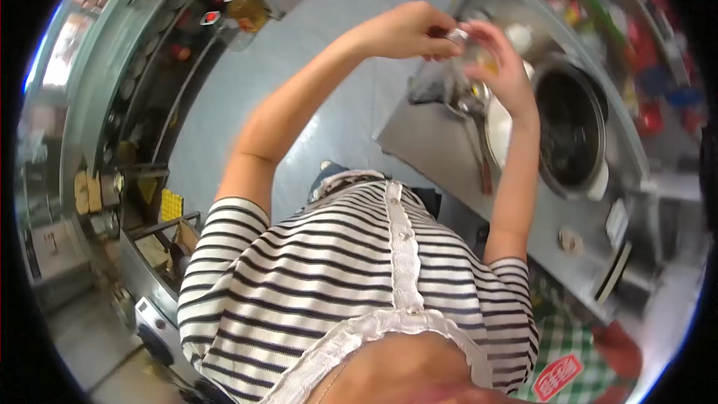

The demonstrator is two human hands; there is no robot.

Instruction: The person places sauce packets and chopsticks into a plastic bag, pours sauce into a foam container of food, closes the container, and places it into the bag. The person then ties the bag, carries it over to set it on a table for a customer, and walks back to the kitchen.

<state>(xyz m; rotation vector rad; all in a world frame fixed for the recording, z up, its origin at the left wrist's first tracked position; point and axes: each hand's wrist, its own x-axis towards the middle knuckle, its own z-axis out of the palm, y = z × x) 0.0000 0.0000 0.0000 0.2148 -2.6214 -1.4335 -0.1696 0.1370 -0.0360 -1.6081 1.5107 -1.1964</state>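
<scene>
My left hand (pixel 419 32) reaches across to the upper middle, its fingers closed in a pinch at a small, shiny, clear thing (pixel 458 34). Facing it, my right hand (pixel 502 67) curls its thumb and fingers around the other side of this see-through thing; blur hides its kind. Both hands are raised over the far end of a metal counter (pixel 430 131). Beneath them lie a dark bundle (pixel 428 90) and a utensil with a brown handle (pixel 486 179). A white bowl (pixel 496 131) is partly hidden behind my right forearm.
A large dark pot (pixel 572 127) stands right of my right forearm. Shelves with blurred goods (pixel 643 67) line the right side. At left are a rack (pixel 127 90), oil bottles (pixel 247 11) and an open drawer (pixel 161 251). A green checked cloth (pixel 572 337) is at lower right.
</scene>
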